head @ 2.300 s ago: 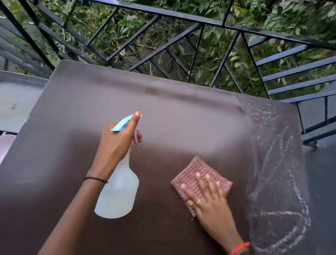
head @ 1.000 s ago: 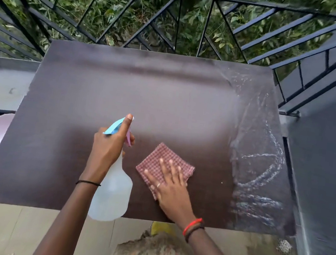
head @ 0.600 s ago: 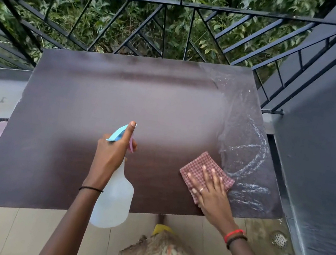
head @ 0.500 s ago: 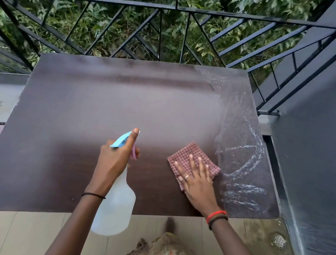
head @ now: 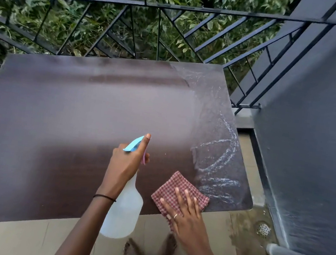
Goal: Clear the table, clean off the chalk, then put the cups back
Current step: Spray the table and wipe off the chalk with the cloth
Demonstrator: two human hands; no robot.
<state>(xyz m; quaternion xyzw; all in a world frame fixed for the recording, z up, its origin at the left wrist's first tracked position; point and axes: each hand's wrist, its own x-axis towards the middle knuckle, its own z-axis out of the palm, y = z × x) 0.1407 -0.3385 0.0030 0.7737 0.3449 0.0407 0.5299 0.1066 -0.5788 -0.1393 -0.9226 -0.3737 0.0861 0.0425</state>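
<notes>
Presently, here is what you have to hand.

- **Worktop** [head: 55, 134]: a dark brown board filling the middle of the frame. Its left and centre look wiped and dull. There are no cups on it, and none anywhere in view.
- **Chalk marks** [head: 218, 161]: pale, smeared scribbles in a band along the worktop's right edge. The band's long axis runs from the upper middle of the frame down to the board's lower right corner.
- **Cloth** [head: 176, 189]: red-checked and folded, lying flat at the lower right of the worktop. One corner hangs past the front edge. Its upper right side meets the nearest scribbles.
- **Right hand** [head: 185, 217]: your fingers are straight and spread, pressing flat on the cloth, with nothing pinched.
- **Left hand** [head: 124, 164]: curled round the neck of the spray bottle [head: 124, 211], with your forefinger laid along its blue head. The bottle hangs over the board near frame centre, and its nozzle seems aimed toward the upper right.
- **Relation that counts:** the chalk lies up and to the right of the cloth. Your right hand is therefore much the nearer, and your left hand sits on the cloth's other side, toward frame centre.
- **Judgement:** the wiping is well along but not done. The coming stroke probably wants to push the cloth up-right and follow the band lengthwise.
</notes>
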